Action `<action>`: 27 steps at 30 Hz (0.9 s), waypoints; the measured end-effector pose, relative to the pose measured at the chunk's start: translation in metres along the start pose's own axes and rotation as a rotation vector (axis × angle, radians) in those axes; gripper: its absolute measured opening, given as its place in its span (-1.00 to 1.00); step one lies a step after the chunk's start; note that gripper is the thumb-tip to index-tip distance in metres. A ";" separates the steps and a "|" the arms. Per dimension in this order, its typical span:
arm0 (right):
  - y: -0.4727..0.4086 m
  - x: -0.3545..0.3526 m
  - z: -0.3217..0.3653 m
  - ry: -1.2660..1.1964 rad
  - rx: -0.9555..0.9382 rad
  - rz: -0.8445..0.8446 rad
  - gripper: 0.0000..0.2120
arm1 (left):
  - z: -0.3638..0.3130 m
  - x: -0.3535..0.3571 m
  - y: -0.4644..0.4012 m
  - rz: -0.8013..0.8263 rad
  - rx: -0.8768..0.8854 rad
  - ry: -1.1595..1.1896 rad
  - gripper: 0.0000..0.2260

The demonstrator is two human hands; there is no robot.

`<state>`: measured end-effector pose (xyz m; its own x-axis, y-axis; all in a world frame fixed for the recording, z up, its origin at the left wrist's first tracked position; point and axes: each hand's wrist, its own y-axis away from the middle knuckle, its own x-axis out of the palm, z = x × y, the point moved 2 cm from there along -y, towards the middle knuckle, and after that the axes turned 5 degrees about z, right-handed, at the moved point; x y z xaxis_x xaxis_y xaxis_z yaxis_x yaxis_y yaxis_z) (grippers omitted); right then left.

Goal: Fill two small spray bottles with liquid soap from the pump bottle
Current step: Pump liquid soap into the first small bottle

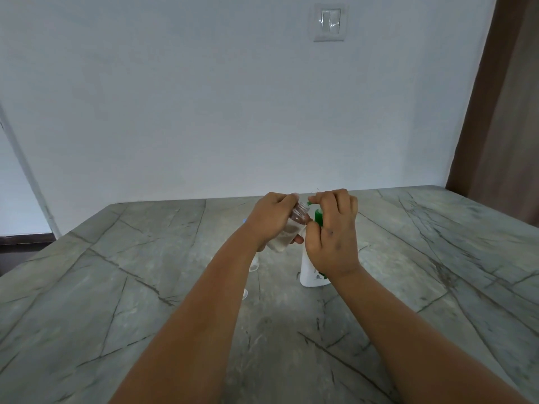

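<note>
My left hand point(271, 218) holds a small clear spray bottle point(287, 228) with its cap off, tilted so its open mouth points at the green pump spout. Some clear liquid lies in its lower part. My right hand point(332, 228) rests on top of the white pump bottle point(313, 272), covering the green pump head point(318, 218). The pump bottle stands upright on the table. Another small clear bottle point(254, 265) shows partly behind my left forearm; most of it is hidden.
The grey marble table point(145, 287) reaches back to a white wall. A small clear piece point(245, 293) and a blue bit point(245, 220) peek out beside my left arm. A brown curtain point(501, 112) hangs at the right.
</note>
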<state>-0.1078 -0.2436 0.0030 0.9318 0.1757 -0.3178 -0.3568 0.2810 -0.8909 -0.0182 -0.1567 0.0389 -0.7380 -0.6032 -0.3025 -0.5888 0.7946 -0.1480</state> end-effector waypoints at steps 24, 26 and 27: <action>-0.001 -0.001 0.003 -0.039 -0.009 -0.032 -0.68 | 0.000 0.000 0.001 0.002 -0.001 -0.009 -0.64; -0.001 -0.001 0.000 -0.037 -0.009 -0.031 -0.69 | -0.001 0.001 0.002 0.004 0.000 -0.013 -0.65; -0.001 -0.001 -0.001 -0.033 -0.013 -0.034 -0.71 | -0.001 0.001 0.002 0.001 0.002 -0.017 -0.65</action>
<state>-0.1083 -0.2450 0.0038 0.9404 0.1977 -0.2766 -0.3240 0.2749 -0.9052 -0.0208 -0.1556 0.0395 -0.7333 -0.6009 -0.3183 -0.5871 0.7956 -0.1493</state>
